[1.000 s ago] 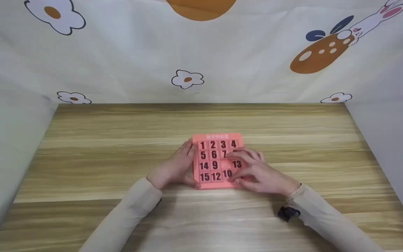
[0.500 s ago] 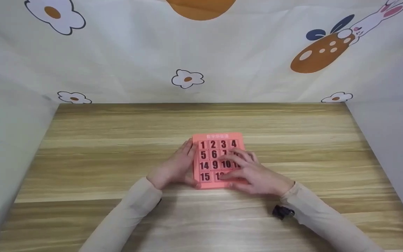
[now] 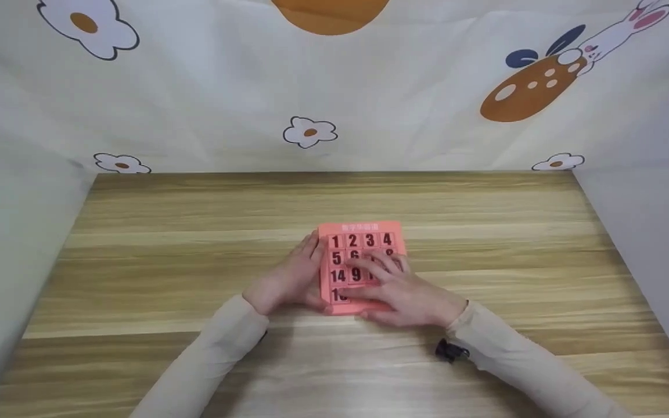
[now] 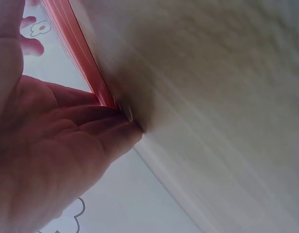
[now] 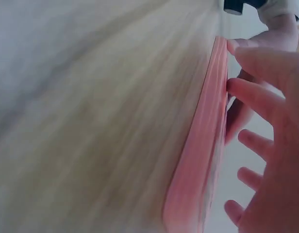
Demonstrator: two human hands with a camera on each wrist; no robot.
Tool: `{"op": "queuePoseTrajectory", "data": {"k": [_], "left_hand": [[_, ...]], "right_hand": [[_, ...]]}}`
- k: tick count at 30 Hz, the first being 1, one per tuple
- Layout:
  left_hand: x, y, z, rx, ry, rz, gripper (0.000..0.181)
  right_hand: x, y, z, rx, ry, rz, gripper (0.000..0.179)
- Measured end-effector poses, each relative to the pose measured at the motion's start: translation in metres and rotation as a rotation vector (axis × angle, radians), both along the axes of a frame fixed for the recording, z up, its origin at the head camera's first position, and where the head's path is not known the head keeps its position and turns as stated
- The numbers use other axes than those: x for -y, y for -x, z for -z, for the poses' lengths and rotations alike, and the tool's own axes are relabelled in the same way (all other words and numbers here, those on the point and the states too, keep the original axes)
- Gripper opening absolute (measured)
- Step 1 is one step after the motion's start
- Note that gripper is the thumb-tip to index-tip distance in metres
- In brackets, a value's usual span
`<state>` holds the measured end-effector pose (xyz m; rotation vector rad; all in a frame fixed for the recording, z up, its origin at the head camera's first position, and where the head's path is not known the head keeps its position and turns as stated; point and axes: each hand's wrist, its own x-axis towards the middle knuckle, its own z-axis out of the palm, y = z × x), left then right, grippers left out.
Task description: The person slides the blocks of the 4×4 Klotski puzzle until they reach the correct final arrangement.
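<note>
A pink number sliding puzzle (image 3: 360,227) lies flat on the table, its upper rows starting with 1 and 5. My left hand (image 3: 289,277) lies along its left edge, fingers straight and thumb at the lower left corner. In the left wrist view, the fingertips (image 4: 135,133) meet the table beside the puzzle's side. My right hand (image 3: 407,293) reaches over the lower right part with spread fingers. Its index fingertip rests on the lower left tile (image 3: 336,295), covering part of the number. Most of the bottom row is hidden under that hand.
The wood-grain table (image 3: 207,215) extends around the puzzle. A pale cloth (image 3: 207,75) printed with flowers and a rabbit hangs behind it, and pale walls stand at both sides. A small black device (image 3: 450,350) sits at the right wrist.
My right hand has moved left across the puzzle. Tile 10 went up into the gap in the third row, then tile 12 shifted right. The left hand has stayed in place.
</note>
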<state>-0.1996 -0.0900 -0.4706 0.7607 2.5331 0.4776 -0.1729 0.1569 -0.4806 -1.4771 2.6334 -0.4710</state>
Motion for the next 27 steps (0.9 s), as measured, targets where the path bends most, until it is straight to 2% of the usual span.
{"op": "queuePoseTrajectory", "data": {"k": [4, 6, 13, 15, 21, 27], "left_hand": [[-0.0003, -0.0003, 0.0006, 0.007, -0.005, -0.009, 0.129], [-0.0002, -0.0006, 0.001, 0.016, 0.0, -0.016, 0.13], [-0.0004, -0.0014, 0.0, 0.014, 0.011, -0.009, 0.13], [-0.0003, -0.0012, -0.0002, 0.008, 0.015, -0.003, 0.13], [0.0015, -0.0005, 0.0002, -0.009, 0.015, 0.006, 0.129], [0.0031, 0.0002, 0.002, 0.0, 0.004, 0.0, 0.129]], "right_hand": [[-0.0002, 0.0026, -0.0025, -0.017, 0.084, 0.06, 0.022], [-0.0012, 0.0043, -0.002, -0.027, 0.127, 0.074, 0.019], [0.0026, 0.0069, 0.0034, -0.045, 0.201, 0.016, 0.018], [0.005, 0.007, 0.0046, -0.05, 0.192, 0.0, 0.022], [0.0066, 0.0053, 0.0046, -0.041, 0.067, -0.023, 0.037], [-0.0013, 0.0078, -0.0022, -0.02, 0.098, 0.023, 0.021]]}}
